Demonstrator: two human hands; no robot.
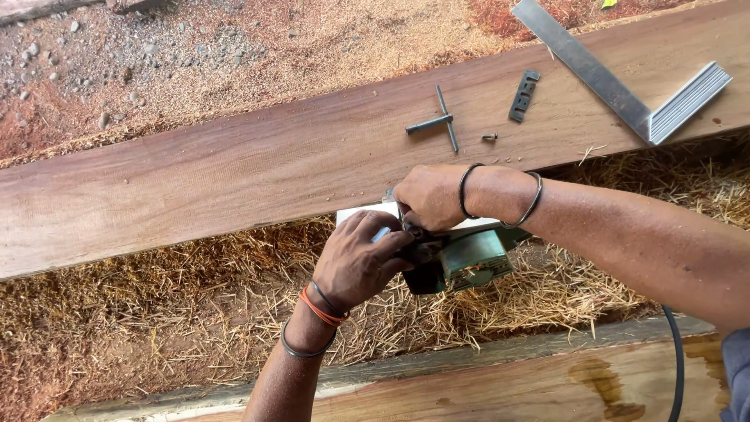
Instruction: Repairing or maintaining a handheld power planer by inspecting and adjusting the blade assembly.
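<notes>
Both hands, left hand (355, 262) and right hand (430, 195), close their fingers on a green electric hand planer (461, 262), with a long reddish wooden plank (234, 168) just beyond them

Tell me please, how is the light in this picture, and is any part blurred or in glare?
Head view: soft, even daylight with only faint shadows under the left hand and right hand; the wooden plank and T-shaped wrench look sharp; the metal square shines pale but is not washed out; the green power tool is partly hidden by the hands.
</notes>
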